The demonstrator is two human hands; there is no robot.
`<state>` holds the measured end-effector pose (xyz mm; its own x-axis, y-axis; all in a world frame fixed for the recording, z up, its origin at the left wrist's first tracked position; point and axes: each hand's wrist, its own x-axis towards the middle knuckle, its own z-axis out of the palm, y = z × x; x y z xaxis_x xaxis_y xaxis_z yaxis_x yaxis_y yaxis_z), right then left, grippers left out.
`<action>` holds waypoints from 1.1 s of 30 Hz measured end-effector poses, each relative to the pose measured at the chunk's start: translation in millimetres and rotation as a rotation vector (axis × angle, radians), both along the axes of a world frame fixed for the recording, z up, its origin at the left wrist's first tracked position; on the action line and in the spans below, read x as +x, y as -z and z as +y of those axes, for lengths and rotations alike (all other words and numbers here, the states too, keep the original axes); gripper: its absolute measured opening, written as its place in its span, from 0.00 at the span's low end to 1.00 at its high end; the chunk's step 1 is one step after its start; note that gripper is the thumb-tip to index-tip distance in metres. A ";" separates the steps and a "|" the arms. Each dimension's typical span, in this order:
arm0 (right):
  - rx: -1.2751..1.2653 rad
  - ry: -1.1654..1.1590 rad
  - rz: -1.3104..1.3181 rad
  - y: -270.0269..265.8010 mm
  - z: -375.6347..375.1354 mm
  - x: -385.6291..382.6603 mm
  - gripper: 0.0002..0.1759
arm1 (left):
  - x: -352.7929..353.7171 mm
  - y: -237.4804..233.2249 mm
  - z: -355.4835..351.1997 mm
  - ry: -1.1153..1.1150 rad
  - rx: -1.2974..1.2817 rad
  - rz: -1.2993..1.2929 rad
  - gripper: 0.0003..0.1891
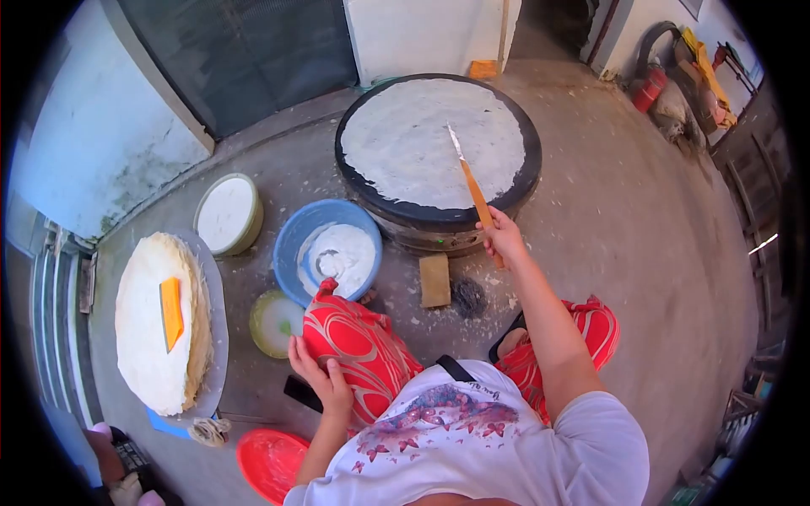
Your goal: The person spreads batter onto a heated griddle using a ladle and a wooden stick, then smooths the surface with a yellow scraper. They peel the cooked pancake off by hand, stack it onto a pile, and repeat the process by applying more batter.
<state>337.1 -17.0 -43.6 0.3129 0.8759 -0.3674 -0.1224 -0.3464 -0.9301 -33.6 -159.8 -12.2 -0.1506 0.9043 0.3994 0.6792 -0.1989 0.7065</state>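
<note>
My right hand (pixel 504 238) is wrapped round the wooden handle of a long, thin spatula (pixel 474 187). Its whitish tip lies over a large, thin pancake (pixel 405 135) spread across a round black griddle (pixel 530 173). The batter sheet is pale and covers nearly the whole plate, leaving a dark rim. My left hand (pixel 323 379) rests by my left knee with its fingers stretched out, holding nothing. Close to it are a small greenish bowl (pixel 263 337) of cloudy liquid and a blue basin (pixel 285 244) containing thick white batter.
A tall stack of pale pancakes (pixel 139 337) stands at left on a round board, an orange scraper (pixel 172 312) on top. Behind the basin is a bucket (pixel 253 232) of white stuff. A tan block (pixel 435 281) and dark scouring pad (pixel 468 297) lie before the griddle; a red basin (pixel 270 464) sits lower left.
</note>
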 end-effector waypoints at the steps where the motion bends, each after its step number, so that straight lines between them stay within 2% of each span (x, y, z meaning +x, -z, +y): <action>1: -0.001 -0.004 -0.002 1.9 8.9 1.8 0.28 | 0.0 0.9 0.7 -0.004 -0.001 -0.002 0.28; 3: -0.055 0.021 -0.063 8.2 27.6 4.8 0.29 | -1.5 3.8 2.5 0.011 0.101 0.079 0.28; 7: -0.131 0.021 -0.101 5.3 55.3 4.3 0.27 | -1.9 4.8 3.1 0.022 0.103 0.114 0.28; 9: -0.171 0.033 -0.212 0.6 61.8 2.6 0.23 | -1.0 3.1 3.3 0.013 0.100 0.097 0.28; 10: -0.172 0.033 -0.213 16.2 71.3 8.2 0.23 | -1.4 2.9 3.7 0.013 0.099 0.097 0.28; 12: 0.096 -0.020 -1.029 59.1 90.3 21.7 0.21 | -1.6 3.3 3.8 0.013 0.083 0.093 0.27; 13: 0.091 -0.020 -1.027 40.0 85.0 11.1 0.21 | -1.6 3.4 3.8 0.015 0.080 0.094 0.27; 15: -0.184 -0.127 -1.027 4.2 75.4 -8.9 0.20 | -1.7 2.7 4.9 0.017 0.081 0.082 0.27; 16: -0.188 -0.121 -1.025 18.1 75.2 -5.4 0.20 | -1.7 2.4 5.5 0.024 0.081 0.083 0.27; 18: 0.145 -0.111 -0.907 52.8 73.5 7.5 0.21 | -1.7 1.6 6.0 0.030 0.081 0.073 0.27; 19: 0.143 -0.106 -0.910 39.2 68.3 12.2 0.21 | -1.2 1.6 6.8 0.035 0.082 0.070 0.27; 21: -0.176 0.024 0.111 9.7 54.3 22.1 0.22 | -1.9 1.5 5.8 0.033 0.066 0.063 0.27; 22: -0.154 0.126 0.208 6.4 50.3 25.9 0.23 | -2.2 1.4 5.5 0.035 0.066 0.061 0.27; 23: -0.153 0.130 0.206 6.8 48.6 32.4 0.23 | -2.1 1.3 5.7 0.038 0.066 0.058 0.27; 25: -0.103 0.261 0.036 10.3 45.8 44.9 0.22 | -2.1 2.0 6.2 0.047 0.068 0.054 0.27; 27: -0.096 0.273 0.063 10.0 49.5 51.1 0.21 | -2.0 2.8 6.3 0.041 0.071 0.057 0.27; 29: -0.116 0.204 -0.208 8.4 55.3 54.6 0.20 | -1.0 2.6 6.4 0.043 0.066 0.057 0.27; 30: -0.118 0.208 -0.206 22.2 63.7 62.7 0.20 | -0.8 2.2 6.4 0.039 0.059 0.057 0.27; 32: 0.026 0.074 -1.326 68.6 83.5 82.6 0.18 | -0.3 3.1 6.5 0.041 0.057 0.069 0.27; 33: 0.026 0.075 -1.322 68.8 85.6 80.1 0.18 | 0.3 3.0 6.6 0.040 0.057 0.075 0.27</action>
<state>417.2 68.7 -112.3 0.4676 0.8429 0.2661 0.8574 -0.3593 -0.3685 -33.3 -153.3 -15.2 -0.0825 0.8844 0.4595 0.7208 -0.2654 0.6403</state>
